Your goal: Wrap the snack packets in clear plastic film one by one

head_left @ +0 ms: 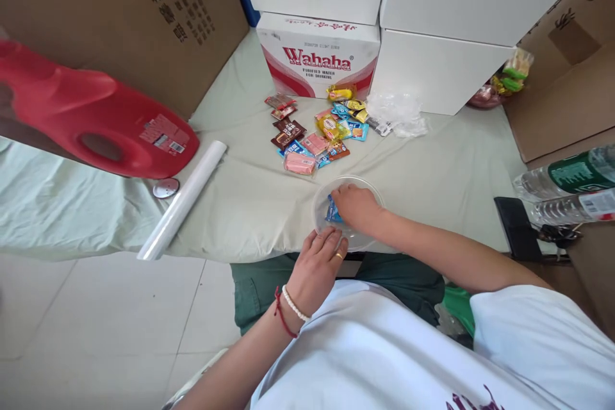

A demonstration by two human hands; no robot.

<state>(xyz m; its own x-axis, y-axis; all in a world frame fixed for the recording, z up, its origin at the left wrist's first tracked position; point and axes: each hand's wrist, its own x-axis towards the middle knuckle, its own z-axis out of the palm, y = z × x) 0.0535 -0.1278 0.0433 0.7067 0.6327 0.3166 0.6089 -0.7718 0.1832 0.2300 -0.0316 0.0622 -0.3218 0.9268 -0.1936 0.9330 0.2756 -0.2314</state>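
Close to the table's front edge stands a round clear plastic bowl (369, 242). My right hand (358, 206) reaches into it, fingers closed on a small blue snack packet (332, 210); the fingertips are partly hidden. At the near left side of the bowl, my left hand (319, 262) grips the rim with its fingers bent over the edge. Beyond the bowl lies a loose pile of wrapped snacks (314, 143) in pink, brown, blue and yellow wrappers.
A white roll (182, 202), a round lid-like disc (166, 188) and a large red jug (96, 118) lie to the left. Behind the snacks are crumpled clear plastic (396, 114) and a Wahaha water box (319, 57). Plastic bottles (571, 173) lie at the right.
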